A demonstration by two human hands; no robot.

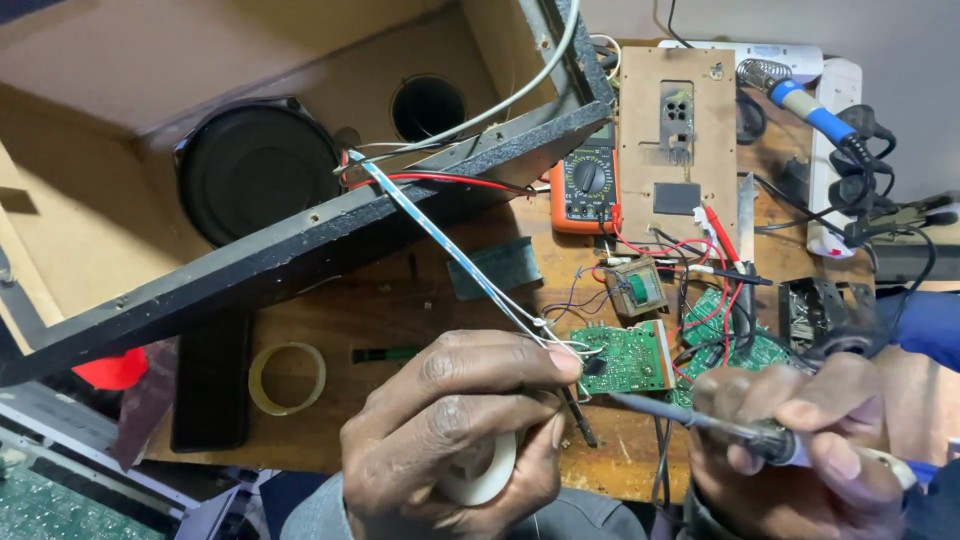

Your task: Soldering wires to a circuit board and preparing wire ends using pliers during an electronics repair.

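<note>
Cluttered wooden bench (pixel 400 300) w/ speaker box: left hand (pixel 450 430) pinches thin wires (pixel 545 335) beside green circuit board (pixel 628 357), fingers closed; right hand (pixel 800 440) grips soldering iron (pixel 690 415) — wires look flimsy, best held near ends.

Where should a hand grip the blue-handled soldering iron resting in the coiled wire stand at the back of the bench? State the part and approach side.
Probably best to grip the blue-handled soldering iron on the blue plastic handle, midway along, coming from the front right where the cord trails off. Its hot tip sits inside the coiled wire stand at the upper left, so that end is best avoided. The handle lies tilted and exposed above the white power strip.
</note>
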